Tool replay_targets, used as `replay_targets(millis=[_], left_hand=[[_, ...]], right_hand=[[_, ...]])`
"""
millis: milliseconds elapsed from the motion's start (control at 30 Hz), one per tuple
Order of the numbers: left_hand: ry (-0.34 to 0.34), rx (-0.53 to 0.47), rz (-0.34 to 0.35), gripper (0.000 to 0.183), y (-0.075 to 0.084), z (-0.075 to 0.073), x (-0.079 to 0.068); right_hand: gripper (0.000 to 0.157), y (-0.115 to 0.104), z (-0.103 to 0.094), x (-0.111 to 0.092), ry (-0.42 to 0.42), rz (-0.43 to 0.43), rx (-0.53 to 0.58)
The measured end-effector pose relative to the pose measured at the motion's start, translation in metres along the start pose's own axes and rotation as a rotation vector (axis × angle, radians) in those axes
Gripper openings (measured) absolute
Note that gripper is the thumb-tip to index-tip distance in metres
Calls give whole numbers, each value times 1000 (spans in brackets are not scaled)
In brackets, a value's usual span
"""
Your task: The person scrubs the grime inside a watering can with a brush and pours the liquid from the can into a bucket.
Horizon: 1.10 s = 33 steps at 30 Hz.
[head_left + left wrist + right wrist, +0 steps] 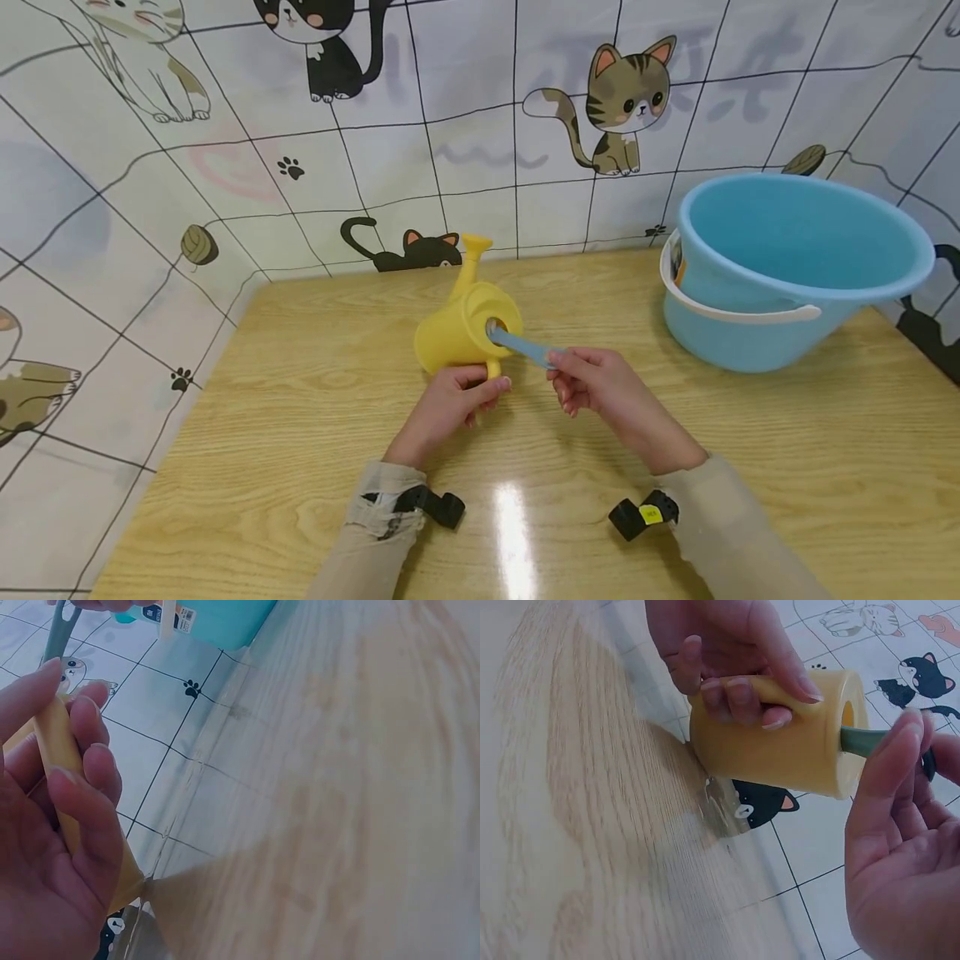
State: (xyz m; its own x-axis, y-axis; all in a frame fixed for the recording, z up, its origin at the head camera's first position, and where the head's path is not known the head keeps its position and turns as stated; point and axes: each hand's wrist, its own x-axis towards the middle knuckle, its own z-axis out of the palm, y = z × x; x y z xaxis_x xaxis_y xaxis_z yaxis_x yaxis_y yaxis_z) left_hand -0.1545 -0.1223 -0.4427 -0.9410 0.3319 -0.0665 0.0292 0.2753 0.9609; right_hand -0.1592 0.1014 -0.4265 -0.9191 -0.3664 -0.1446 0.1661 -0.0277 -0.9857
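A yellow watering can [450, 337] is tipped on its side at the table's far part, its round opening turned toward my right hand. My left hand [453, 400] grips the can's handle [56, 742], fingers curled around it. Between thumb and fingers my right hand [600, 387] pinches a slim blue-grey stick-like handle [521, 343]. This stick's other end goes into the opening of the can, where the rest of it is hidden. The right wrist view shows both hands at the can body [780, 765], the stick entering its open end.
A light-blue bucket [750, 346] with a wide rim and a white carrying handle [738, 315] stands on the right of the wooden table [300, 433]. Behind the table hangs a white sheet [480, 167] with grid lines and cartoon cats.
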Motion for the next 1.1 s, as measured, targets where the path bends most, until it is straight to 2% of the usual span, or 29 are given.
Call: replay_targets(millis=[233,467,867,1000,1100], left_hand=[[13,19,15,48,-20,0,8],[-12,-16,10,34,6,-1,-2],[-12,-21,18,32,7,-2,-3],[-7,-18,14,32,7,-2,-3],[-2,-23,6,33,7,-2,-3]], right_hand=[[36,-7,-14,-3,95,-80,-47],[37,-15,-24,-6,154,-149,-100],[31,-14,-22,-3,214,-205,-73],[30,-14,-18,-2,194,-208,-58],[29,-14,-13,-2,147,-200,-14]])
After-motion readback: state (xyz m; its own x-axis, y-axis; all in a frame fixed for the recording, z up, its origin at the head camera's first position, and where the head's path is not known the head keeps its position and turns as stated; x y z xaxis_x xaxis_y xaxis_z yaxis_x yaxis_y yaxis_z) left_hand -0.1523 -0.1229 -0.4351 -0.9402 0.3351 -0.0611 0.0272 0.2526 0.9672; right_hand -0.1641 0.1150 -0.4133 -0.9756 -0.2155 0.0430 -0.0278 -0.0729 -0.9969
